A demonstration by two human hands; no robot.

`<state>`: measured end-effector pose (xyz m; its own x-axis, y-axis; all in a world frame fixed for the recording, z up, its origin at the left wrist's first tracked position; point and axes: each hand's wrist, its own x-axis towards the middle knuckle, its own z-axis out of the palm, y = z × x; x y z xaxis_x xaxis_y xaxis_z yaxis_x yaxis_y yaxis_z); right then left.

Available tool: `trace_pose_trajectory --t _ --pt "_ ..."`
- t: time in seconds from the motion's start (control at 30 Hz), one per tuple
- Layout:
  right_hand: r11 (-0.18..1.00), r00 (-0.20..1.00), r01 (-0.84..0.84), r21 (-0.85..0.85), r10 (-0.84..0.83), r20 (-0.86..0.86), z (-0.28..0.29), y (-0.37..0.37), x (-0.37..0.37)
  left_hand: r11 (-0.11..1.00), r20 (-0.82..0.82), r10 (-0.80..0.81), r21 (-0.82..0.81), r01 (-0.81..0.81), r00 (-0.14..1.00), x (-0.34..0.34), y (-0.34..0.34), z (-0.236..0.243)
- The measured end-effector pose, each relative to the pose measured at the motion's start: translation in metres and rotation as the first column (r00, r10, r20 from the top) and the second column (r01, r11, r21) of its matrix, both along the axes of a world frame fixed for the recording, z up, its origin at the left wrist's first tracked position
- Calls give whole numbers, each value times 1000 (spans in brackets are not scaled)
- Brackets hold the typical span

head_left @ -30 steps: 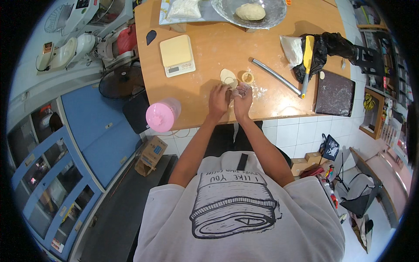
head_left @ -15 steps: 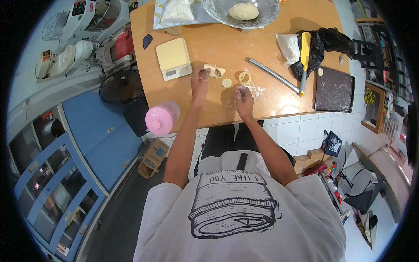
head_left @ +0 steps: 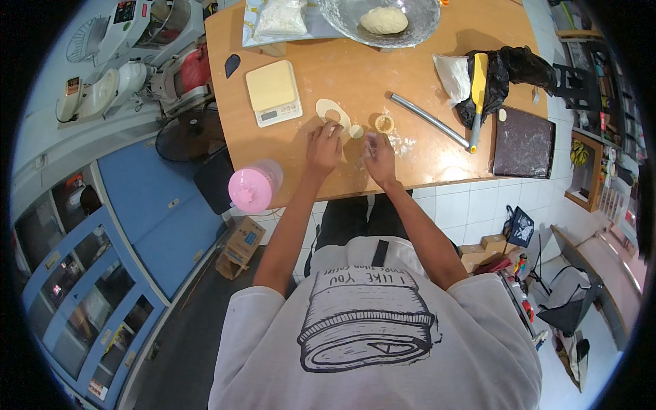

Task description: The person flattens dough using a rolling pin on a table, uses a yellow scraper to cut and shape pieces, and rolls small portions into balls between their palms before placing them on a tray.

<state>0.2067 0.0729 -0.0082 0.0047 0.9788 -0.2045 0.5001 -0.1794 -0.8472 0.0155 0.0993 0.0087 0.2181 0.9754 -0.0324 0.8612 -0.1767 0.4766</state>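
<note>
A pink lidded container [head_left: 254,188] stands at the near edge of the wooden table [head_left: 437,164], well left of the person's arms. The left hand [head_left: 323,147] rests palm-down, fingers loosely spread, its fingertips touching a flat round dough disc [head_left: 332,114]. The right hand [head_left: 378,150] lies just beside it with its fingers curled; whether they pinch anything cannot be told. A small fluted tart shell [head_left: 385,124] sits just beyond it. Farther back lie a cream kitchen scale [head_left: 273,92] and a metal rolling pin [head_left: 430,120]. At the far edge, a glass bowl [head_left: 417,20] holds a dough ball [head_left: 383,20].
</note>
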Motion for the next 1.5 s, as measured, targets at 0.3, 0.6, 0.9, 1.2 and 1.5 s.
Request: trace_pose_trajectory --t 0.3,0.6,0.9,1.2,1.5 --pt "946 973 -176 273 125 194 13 17 -9 970 128 127 190 -150 984 1 -24 -9" --pt "952 947 -262 159 221 233 8 25 -11 962 123 200 165 -218 972 5 -19 -4" --pt "950 937 -285 129 247 247 5 36 -10 987 154 76 131 -96 985 -4 0 -19" --pt "915 916 -344 210 278 289 6 32 5 976 286 98 158 -148 953 -23 0 -19" --pt "855 870 -464 231 391 302 13 45 3 816 583 512 -100 -569 631 -15 -8 -30"
